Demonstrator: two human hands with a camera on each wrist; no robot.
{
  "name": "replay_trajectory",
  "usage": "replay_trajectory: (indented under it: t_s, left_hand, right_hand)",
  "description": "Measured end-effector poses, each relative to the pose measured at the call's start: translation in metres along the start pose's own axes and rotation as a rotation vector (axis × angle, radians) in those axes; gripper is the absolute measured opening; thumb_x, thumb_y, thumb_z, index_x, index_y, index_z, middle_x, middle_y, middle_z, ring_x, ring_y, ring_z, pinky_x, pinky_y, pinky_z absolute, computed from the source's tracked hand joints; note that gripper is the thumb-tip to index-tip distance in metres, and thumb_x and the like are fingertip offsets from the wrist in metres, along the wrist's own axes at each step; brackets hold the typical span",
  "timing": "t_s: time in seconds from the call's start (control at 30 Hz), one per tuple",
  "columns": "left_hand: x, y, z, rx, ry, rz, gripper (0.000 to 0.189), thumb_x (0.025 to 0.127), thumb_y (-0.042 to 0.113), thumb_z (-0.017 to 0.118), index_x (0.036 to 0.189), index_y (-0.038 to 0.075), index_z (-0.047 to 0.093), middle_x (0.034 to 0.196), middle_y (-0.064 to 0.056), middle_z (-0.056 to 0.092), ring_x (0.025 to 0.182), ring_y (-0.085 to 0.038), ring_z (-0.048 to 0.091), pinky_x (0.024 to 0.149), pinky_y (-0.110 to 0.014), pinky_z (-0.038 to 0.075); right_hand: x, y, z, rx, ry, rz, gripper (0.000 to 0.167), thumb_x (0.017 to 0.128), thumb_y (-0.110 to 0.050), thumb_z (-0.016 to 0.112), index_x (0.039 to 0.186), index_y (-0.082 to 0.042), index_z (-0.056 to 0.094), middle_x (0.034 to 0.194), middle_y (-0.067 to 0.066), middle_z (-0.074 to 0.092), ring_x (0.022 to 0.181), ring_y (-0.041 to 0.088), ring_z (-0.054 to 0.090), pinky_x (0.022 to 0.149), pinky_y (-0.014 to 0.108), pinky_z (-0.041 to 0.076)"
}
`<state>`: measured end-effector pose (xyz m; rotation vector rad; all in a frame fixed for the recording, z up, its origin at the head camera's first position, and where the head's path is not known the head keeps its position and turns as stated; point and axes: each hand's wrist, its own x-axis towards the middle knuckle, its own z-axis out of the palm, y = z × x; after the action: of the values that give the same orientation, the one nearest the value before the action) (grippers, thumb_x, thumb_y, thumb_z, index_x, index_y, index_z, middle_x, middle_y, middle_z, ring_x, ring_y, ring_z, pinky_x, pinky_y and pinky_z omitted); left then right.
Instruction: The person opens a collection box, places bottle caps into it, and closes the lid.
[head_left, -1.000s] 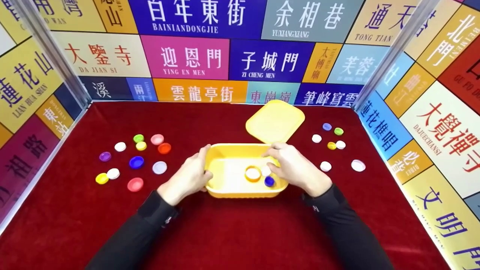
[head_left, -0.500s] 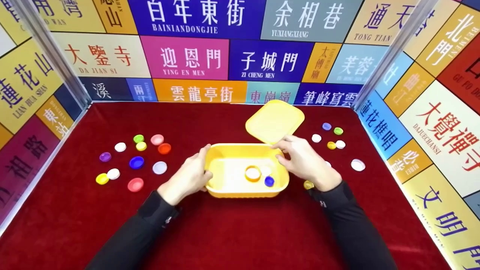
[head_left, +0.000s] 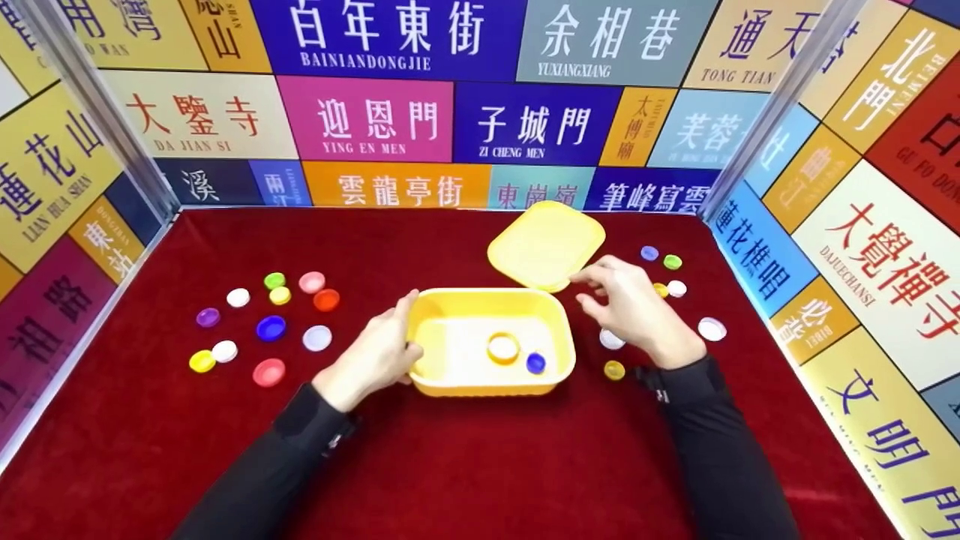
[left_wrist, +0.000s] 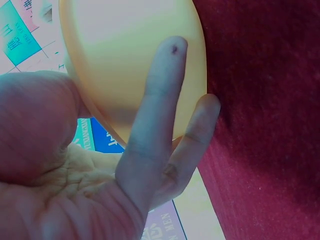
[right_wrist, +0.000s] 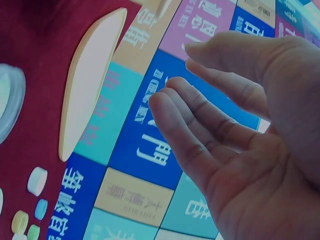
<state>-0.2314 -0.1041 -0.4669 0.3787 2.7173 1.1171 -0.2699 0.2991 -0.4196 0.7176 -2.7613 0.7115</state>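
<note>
A yellow rectangular plastic box (head_left: 491,388) stands in the middle of the red cloth. Inside it lie an orange-rimmed bottle cap (head_left: 503,348) and a small blue cap (head_left: 535,363). My left hand (head_left: 379,349) grips the box's left end; in the left wrist view, two fingers (left_wrist: 167,95) lie along its outer wall. To the right of the box, my right hand (head_left: 637,307) is in the air, thumb and fingers apart with nothing between them, as the right wrist view shows. Beneath it are a white cap (head_left: 611,339) and a yellow cap (head_left: 614,370).
Behind the box lies its yellow lid (head_left: 546,246). Several coloured caps are spread at the left, among them a blue cap (head_left: 271,328) and a red cap (head_left: 326,300). More sit at the far right, such as a green cap (head_left: 673,262). Printed walls (head_left: 375,120) enclose the table.
My right hand has lifted out of the box and moved right, past its rim, uncovering the white and yellow caps beside it. The left hand keeps its hold on the box.
</note>
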Motion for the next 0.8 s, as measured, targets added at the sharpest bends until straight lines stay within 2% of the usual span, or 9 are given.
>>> replay_trajectory:
  t_s: [0.2,0.43,0.47,0.67,0.7,0.8]
  left_hand:
    - [0.001,-0.001,0.0,-0.005,0.009,0.023,0.092,0.103,-0.002,0.066,0.184,0.002,0.023,0.168,-0.032,0.055,0.07,-0.019,0.076,0.061,-0.033,0.07]
    - [-0.001,-0.003,0.0,-0.027,-0.002,0.031,0.09,0.104,-0.002,0.065,0.183,0.002,0.024,0.166,-0.034,0.055,0.069,-0.019,0.076,0.062,-0.032,0.07]
    - [0.005,-0.016,0.005,-0.039,-0.002,0.063,0.09,0.105,0.002,0.066,0.184,0.003,0.023,0.167,-0.032,0.055,0.07,-0.018,0.076,0.062,-0.03,0.069]
    - [0.005,-0.014,0.003,-0.03,0.005,0.072,0.091,0.105,0.003,0.067,0.184,0.003,0.022,0.167,-0.032,0.055,0.068,-0.018,0.076,0.061,-0.031,0.07]
    - [-0.001,-0.001,-0.002,-0.018,0.002,0.042,0.09,0.104,0.0,0.066,0.183,0.001,0.024,0.167,-0.034,0.054,0.068,-0.019,0.076,0.062,-0.032,0.07]
    - [-0.002,-0.001,-0.002,-0.006,0.003,0.035,0.089,0.105,-0.001,0.066,0.184,0.001,0.024,0.167,-0.033,0.055,0.069,-0.018,0.075,0.062,-0.032,0.07]
  right_hand:
    - [-0.003,0.018,-0.007,-0.017,-0.01,0.08,0.03,0.104,-0.005,0.082,0.134,-0.002,0.084,0.124,0.022,0.077,0.111,0.043,0.078,0.103,0.061,0.069]
    - [-0.009,0.039,-0.01,-0.063,-0.033,0.123,0.033,0.104,-0.009,0.082,0.136,-0.001,0.083,0.126,0.025,0.077,0.114,0.045,0.077,0.102,0.062,0.066]
    - [-0.009,0.042,-0.01,-0.067,-0.036,0.129,0.033,0.104,-0.01,0.083,0.136,-0.001,0.082,0.126,0.026,0.078,0.114,0.045,0.077,0.102,0.063,0.066]
    - [-0.014,0.069,-0.013,-0.023,-0.092,0.184,0.037,0.103,-0.018,0.085,0.136,-0.002,0.083,0.127,0.026,0.08,0.117,0.046,0.076,0.105,0.066,0.064]
    - [-0.015,0.085,-0.01,0.013,-0.096,0.169,0.038,0.103,-0.024,0.087,0.135,-0.006,0.084,0.125,0.021,0.082,0.115,0.04,0.076,0.104,0.058,0.066]
    - [-0.018,0.098,-0.012,0.033,-0.151,0.212,0.039,0.103,-0.027,0.088,0.137,-0.007,0.084,0.128,0.02,0.083,0.117,0.039,0.076,0.106,0.057,0.066]
